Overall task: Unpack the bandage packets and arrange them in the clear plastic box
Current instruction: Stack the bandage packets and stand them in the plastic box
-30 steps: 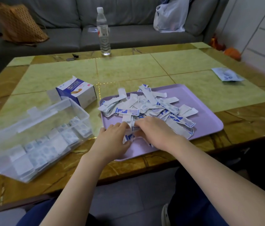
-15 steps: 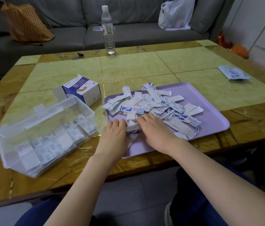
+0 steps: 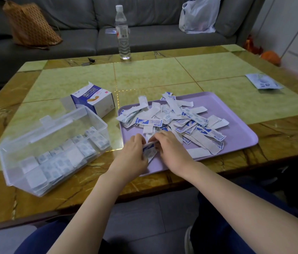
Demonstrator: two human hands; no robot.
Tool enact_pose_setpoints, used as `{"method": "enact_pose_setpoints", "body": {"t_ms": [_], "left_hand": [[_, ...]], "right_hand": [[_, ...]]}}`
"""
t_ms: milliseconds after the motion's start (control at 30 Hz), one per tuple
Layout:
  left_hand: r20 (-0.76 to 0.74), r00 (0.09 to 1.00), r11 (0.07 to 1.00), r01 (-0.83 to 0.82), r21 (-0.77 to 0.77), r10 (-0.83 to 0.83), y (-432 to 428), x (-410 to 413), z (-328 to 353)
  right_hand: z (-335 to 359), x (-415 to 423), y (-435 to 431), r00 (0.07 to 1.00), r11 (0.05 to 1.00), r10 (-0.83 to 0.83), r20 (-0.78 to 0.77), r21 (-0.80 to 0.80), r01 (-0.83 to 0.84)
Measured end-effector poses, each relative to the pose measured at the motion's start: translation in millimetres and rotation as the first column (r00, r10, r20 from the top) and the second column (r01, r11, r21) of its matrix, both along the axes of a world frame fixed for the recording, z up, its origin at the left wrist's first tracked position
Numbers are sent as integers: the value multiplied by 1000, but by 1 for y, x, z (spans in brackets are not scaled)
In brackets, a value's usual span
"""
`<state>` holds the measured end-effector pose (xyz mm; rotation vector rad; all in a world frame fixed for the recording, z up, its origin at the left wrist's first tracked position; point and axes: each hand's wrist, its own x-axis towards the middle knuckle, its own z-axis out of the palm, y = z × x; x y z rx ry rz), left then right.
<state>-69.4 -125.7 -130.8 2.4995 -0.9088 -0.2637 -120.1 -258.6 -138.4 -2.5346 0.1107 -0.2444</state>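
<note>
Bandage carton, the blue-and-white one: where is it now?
Head view: the bandage carton stands on the table, left of centre, just behind the far corner of the clear plastic box and left of the purple tray.

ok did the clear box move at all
No. The box sits at the same spot beside the carton and left of the tray; only the camera shifted.

Bare forearms [image 3: 93,208]; navy trousers [image 3: 38,241]

There is one clear plastic box [image 3: 56,129], one lilac plastic tray [image 3: 236,136], one blue-and-white cardboard carton [image 3: 95,99]; white paper packets [image 3: 177,118] defy counting.
</note>
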Motion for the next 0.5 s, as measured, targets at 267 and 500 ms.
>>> {"method": "enact_pose_setpoints", "body": {"t_ms": [267, 500], "left_hand": [[269, 960, 967, 3, 256, -74, -6, -11, -1], [369, 928, 940, -82, 331, -49, -6, -5, -8]], "right_hand": [[-7, 1, 5, 998, 995, 64, -27, 83, -61], [-9, 2, 4, 994, 994, 103, -37, -33, -105]]}}
